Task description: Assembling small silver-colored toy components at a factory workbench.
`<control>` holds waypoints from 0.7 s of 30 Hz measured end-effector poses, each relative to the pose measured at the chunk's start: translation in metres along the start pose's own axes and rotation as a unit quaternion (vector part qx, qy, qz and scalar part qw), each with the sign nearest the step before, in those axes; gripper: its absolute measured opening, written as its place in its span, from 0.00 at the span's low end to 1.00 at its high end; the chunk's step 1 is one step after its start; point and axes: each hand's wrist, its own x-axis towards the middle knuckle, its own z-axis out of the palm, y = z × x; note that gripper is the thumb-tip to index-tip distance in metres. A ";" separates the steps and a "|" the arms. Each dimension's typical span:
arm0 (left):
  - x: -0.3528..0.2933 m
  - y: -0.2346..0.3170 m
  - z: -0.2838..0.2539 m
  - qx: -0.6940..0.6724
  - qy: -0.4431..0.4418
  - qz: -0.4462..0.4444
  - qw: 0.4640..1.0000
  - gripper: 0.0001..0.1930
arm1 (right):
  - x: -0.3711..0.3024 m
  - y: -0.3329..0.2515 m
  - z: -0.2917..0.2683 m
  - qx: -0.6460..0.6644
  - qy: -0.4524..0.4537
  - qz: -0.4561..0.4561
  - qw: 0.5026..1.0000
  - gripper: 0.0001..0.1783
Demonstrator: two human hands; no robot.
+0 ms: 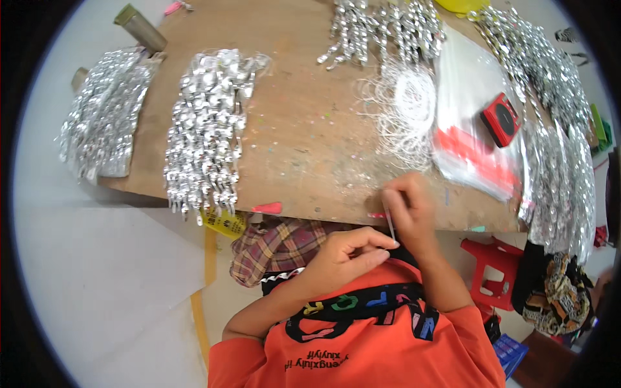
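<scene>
In front of my chest, a short length of white string [391, 224] stretches between my two hands. My left hand [349, 255] is closed in a pinch on its lower end, thumb against forefinger. Above and to the right, my right hand [411, 205] grips the upper part with curled fingers, slightly smeared by motion. A silver twisted strip [283, 275] shows beside my left forearm, over dark cloth; whether it joins the string is hidden. Past my right hand lies a loose bundle of white strings [414, 97] on the wooden table [304, 129].
Silver twisted strips [206, 129] lie in a pile left of centre, with more bundles [107, 116] at the left edge, far side and right. A red device [500, 120] rests on clear plastic bags [469, 84]. A metal cylinder [140, 29] stands far left; a red stool [495, 271] is below right.
</scene>
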 end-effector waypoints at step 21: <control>0.007 0.125 -0.172 0.251 0.476 0.112 0.835 0.16 | -0.008 0.027 -0.040 0.196 0.031 0.158 0.967 0.05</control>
